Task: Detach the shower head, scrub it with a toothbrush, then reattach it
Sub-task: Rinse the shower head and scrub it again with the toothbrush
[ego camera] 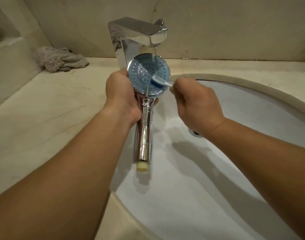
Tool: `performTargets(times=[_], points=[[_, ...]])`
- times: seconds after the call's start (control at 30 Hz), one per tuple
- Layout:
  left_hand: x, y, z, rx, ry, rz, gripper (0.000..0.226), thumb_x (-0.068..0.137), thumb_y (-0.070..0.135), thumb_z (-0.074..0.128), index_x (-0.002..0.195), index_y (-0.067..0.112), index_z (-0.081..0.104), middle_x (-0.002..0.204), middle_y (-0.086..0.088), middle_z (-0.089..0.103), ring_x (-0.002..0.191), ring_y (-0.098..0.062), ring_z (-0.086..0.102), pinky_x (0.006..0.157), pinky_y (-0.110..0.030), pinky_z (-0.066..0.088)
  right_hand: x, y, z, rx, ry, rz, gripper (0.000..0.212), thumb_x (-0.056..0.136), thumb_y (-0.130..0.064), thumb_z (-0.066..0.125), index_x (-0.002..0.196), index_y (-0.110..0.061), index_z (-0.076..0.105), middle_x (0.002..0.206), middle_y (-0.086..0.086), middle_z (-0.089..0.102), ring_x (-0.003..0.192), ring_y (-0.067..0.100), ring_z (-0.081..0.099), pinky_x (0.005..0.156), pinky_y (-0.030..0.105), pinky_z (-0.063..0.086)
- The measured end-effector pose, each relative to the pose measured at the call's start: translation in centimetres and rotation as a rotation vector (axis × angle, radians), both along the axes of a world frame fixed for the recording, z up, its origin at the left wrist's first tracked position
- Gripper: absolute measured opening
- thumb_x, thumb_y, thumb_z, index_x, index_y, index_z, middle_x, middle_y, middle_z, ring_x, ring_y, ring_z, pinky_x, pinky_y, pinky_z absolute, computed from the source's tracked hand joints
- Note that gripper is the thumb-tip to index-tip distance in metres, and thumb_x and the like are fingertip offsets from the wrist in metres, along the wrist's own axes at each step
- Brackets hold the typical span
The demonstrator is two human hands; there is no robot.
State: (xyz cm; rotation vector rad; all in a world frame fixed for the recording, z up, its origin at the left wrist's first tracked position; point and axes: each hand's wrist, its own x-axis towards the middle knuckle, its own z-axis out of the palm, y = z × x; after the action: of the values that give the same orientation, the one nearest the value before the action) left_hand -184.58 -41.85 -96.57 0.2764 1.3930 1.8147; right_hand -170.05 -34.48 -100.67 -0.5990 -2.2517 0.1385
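Observation:
The detached chrome shower head (144,71) has a round blue face with small nozzles, turned up toward me under the tap. My left hand (120,94) grips it where the head meets the handle; the handle (143,141) hangs down over the basin, ending in a cream threaded plug. My right hand (195,101) holds a white toothbrush (159,82) whose blue bristles press on the lower right of the blue face. Water runs from the tap onto the face and trickles down the handle.
A square chrome tap (139,33) stands behind the shower head, running. The white oval sink (234,104) is set in a beige marble counter (53,104). A crumpled grey cloth (60,58) lies at the back left by the wall.

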Motion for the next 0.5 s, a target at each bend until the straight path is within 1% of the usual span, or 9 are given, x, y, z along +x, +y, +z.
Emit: performTargets(times=[0.07, 0.1, 0.17, 0.23, 0.27, 0.33, 0.4, 0.43, 0.5], points=[[0.1, -0.1, 0.1, -0.023, 0.019, 0.001, 0.049, 0.093, 0.026, 0.047, 0.13, 0.001, 0.067, 0.125, -0.023, 0.072, 0.092, -0.033, 0.066, 0.074, -0.045, 0.05, 0.2, 0.8, 0.2, -0.048, 0.009, -0.061, 0.015, 0.097, -0.019, 0.048, 0.084, -0.012, 0.05, 0.073, -0.005, 0.04, 0.056, 0.03, 0.042, 0.048, 0.04, 0.042], [0.3, -0.2, 0.2, -0.028, 0.029, 0.0, 0.045, 0.092, 0.025, 0.047, 0.125, 0.001, 0.069, 0.119, -0.023, 0.074, 0.092, -0.034, 0.065, 0.072, -0.045, 0.05, 0.4, 1.1, 0.2, -0.078, 0.015, -0.085, 0.015, 0.097, -0.018, 0.048, 0.083, -0.013, 0.048, 0.071, -0.003, 0.041, 0.057, 0.03, 0.041, 0.05, 0.041, 0.041], [0.7, -0.3, 0.5, -0.036, 0.051, -0.016, 0.033, 0.093, 0.022, 0.046, 0.113, 0.011, 0.069, 0.105, -0.018, 0.072, 0.088, -0.033, 0.063, 0.07, -0.045, 0.049, 0.4, 1.4, 0.6, -0.14, 0.027, -0.126, 0.017, 0.097, -0.018, 0.046, 0.081, -0.016, 0.042, 0.07, 0.0, 0.043, 0.059, 0.029, 0.039, 0.051, 0.038, 0.036], [1.1, -0.3, 0.6, -0.05, 0.075, -0.042, 0.026, 0.095, 0.023, 0.045, 0.107, 0.015, 0.067, 0.1, -0.015, 0.069, 0.086, -0.032, 0.062, 0.07, -0.045, 0.048, 0.0, 1.3, 1.5, -0.186, 0.033, -0.162, 0.018, 0.096, -0.018, 0.044, 0.079, -0.017, 0.039, 0.068, 0.0, 0.044, 0.061, 0.027, 0.038, 0.052, 0.037, 0.032], [1.3, -0.3, 0.5, -0.052, 0.083, -0.054, 0.026, 0.097, 0.024, 0.045, 0.107, 0.014, 0.068, 0.1, -0.014, 0.07, 0.086, -0.032, 0.063, 0.071, -0.045, 0.048, -0.3, 1.2, 2.2, -0.201, 0.031, -0.176, 0.016, 0.096, -0.017, 0.044, 0.079, -0.016, 0.04, 0.068, 0.0, 0.045, 0.062, 0.025, 0.038, 0.052, 0.037, 0.033], [1.7, -0.2, 0.5, -0.045, 0.082, -0.081, 0.033, 0.101, 0.028, 0.044, 0.11, 0.009, 0.069, 0.102, -0.015, 0.073, 0.086, -0.033, 0.066, 0.072, -0.044, 0.05, -0.8, 0.5, 3.3, -0.202, 0.018, -0.159, 0.012, 0.093, -0.016, 0.043, 0.081, -0.016, 0.042, 0.071, 0.0, 0.048, 0.064, 0.024, 0.042, 0.052, 0.037, 0.036], [1.9, -0.1, 0.3, -0.043, 0.084, -0.099, 0.04, 0.102, 0.031, 0.044, 0.115, 0.004, 0.07, 0.102, -0.017, 0.076, 0.085, -0.033, 0.068, 0.073, -0.043, 0.053, -1.0, -0.5, 3.8, -0.147, -0.021, -0.086, 0.013, 0.09, -0.014, 0.046, 0.081, -0.02, 0.04, 0.075, -0.002, 0.048, 0.066, 0.026, 0.046, 0.053, 0.037, 0.038], [1.8, -0.1, 0.2, -0.038, 0.081, -0.1, 0.04, 0.102, 0.031, 0.044, 0.115, 0.004, 0.071, 0.104, -0.018, 0.076, 0.086, -0.034, 0.07, 0.077, -0.044, 0.054, -1.0, -1.0, 3.6, -0.097, -0.051, -0.036, 0.016, 0.089, -0.012, 0.049, 0.081, -0.022, 0.04, 0.076, -0.002, 0.048, 0.065, 0.028, 0.047, 0.052, 0.036, 0.039], [1.3, -0.1, 0.2, -0.023, 0.052, -0.086, 0.044, 0.102, 0.033, 0.044, 0.123, 0.004, 0.069, 0.115, -0.021, 0.076, 0.099, -0.037, 0.074, 0.09, -0.048, 0.055, -0.8, -1.7, 2.4, 0.012, -0.133, 0.051, 0.015, 0.088, -0.008, 0.055, 0.083, -0.02, 0.048, 0.076, -0.002, 0.045, 0.058, 0.028, 0.045, 0.047, 0.031, 0.035]])
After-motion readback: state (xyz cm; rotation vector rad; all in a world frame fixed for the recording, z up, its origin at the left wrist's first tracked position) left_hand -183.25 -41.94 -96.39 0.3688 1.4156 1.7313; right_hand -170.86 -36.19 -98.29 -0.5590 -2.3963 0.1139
